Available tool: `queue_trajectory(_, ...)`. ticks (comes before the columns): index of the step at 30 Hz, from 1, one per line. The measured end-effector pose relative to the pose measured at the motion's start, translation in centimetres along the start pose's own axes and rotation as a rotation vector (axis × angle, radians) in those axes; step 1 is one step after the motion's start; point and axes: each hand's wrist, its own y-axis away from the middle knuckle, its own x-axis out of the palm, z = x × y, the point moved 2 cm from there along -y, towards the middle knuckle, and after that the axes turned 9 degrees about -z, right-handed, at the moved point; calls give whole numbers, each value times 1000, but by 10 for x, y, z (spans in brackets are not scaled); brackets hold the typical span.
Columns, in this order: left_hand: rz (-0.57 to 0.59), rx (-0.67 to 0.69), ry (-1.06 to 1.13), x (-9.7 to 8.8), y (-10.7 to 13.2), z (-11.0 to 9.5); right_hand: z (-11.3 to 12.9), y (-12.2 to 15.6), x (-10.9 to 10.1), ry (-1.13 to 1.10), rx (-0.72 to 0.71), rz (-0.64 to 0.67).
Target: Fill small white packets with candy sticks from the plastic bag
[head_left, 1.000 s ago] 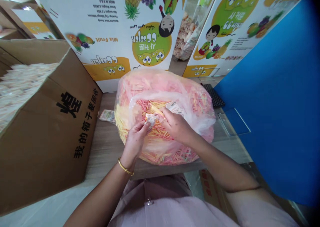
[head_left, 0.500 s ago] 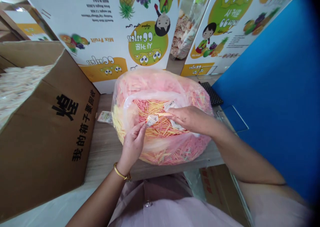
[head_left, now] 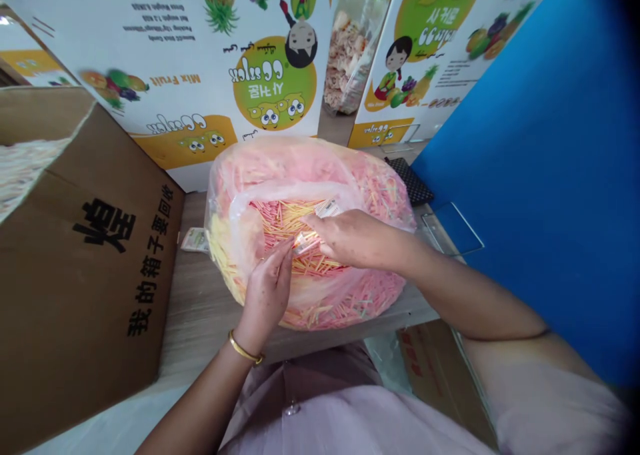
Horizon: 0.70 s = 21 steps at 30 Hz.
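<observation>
A large clear plastic bag (head_left: 250, 175) full of thin pink, orange and yellow sticks (head_left: 285, 218) lies on the wooden table (head_left: 200, 308) in front of me. My left hand (head_left: 265, 291) reaches into the bag's opening, its fingertips pinched on a small printed paper sachet (head_left: 303, 243). My right hand (head_left: 350, 238) lies over the sticks just right of it, fingers closed on the same sachet and on another sachet (head_left: 327, 208) that sticks out behind it. A gold bangle (head_left: 244, 351) circles my left wrist.
A big brown cardboard box (head_left: 85, 255) with black characters stands at the left, holding pale sticks. White printed fruit cartons (head_left: 200, 75) stand behind the bag. A blue panel (head_left: 540, 175) walls the right side. One loose sachet (head_left: 194, 239) lies on the table beside the bag.
Both hands came together again over the sticks after parting slightly. My right hand moved left toward the sachet in my left fingers. The camera view drifted a little to the right.
</observation>
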Motion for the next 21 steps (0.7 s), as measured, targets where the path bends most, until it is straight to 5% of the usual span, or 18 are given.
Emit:
queue_trajectory(11,35,17,-186,-3,-5,1,-16,-20,-1,-195,-29,62)
queue_trajectory(15,34,-42,-120,-1,-6,2,-13,-24,7,-142,-65,-11)
queue_trajectory(21,-22,-253,231,-8,-8,13,-29,-24,11,-491,185,-187)
